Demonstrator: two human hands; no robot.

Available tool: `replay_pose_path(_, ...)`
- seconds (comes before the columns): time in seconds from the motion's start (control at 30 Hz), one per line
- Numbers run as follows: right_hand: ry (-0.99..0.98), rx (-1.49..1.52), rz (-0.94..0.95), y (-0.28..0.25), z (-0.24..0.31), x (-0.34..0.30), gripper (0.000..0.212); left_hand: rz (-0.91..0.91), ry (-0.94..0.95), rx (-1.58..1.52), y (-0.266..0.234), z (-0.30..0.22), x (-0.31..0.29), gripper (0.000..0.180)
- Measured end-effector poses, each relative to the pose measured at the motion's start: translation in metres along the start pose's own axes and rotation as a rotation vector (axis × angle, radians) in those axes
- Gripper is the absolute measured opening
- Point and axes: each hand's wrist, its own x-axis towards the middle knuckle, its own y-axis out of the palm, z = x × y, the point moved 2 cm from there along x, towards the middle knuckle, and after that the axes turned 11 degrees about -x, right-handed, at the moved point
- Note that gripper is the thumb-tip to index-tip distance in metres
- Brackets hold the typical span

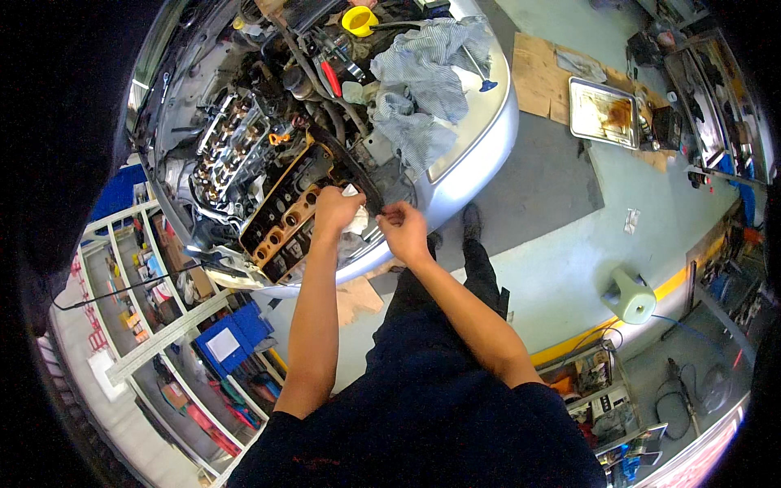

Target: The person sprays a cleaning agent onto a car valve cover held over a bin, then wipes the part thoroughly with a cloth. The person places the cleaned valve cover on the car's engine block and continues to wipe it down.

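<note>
In the head view, an engine cover part lies at the front of an open engine bay, its hollow, ribbed underside turned up and its tan ridge of round openings bared. It probably rests this way up so that its inner face and rim can be reached from where the person stands, close against the car's front edge. Beside it the engine top is exposed. A striped grey cloth is draped over the bodywork, perhaps to shield the paint or to stay handy for wiping. Near it a yellow cup and a red-handled tool sit within the bay. On the floor a metal tray with brown residue stands on cardboard, which seems meant to catch drips.

The left hand is over the near end of the cover part, its fingers curled and closed on a crumpled white wipe that shows on both sides of them. The right hand hangs just beside it, palm turned inward; its thumb and forefinger are drawn close together, the other fingers loosely bent. Whether anything thin is pinched between those tips, I cannot tell.
</note>
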Motion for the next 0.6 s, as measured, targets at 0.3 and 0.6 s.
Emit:
replay_pose_path(0.3, 0.040, 0.016, 0.005, 0.001, 0.003, -0.001, 0.027, -0.028, 0.125, 0.272, 0.007, 0.001, 0.018, 0.042)
replay_pose_path(0.6, 0.058, -0.007, -0.006, 0.000, 0.005, -0.001, 0.025, -0.015, 0.158, 0.306, 0.003, -0.026, -0.011, 0.038)
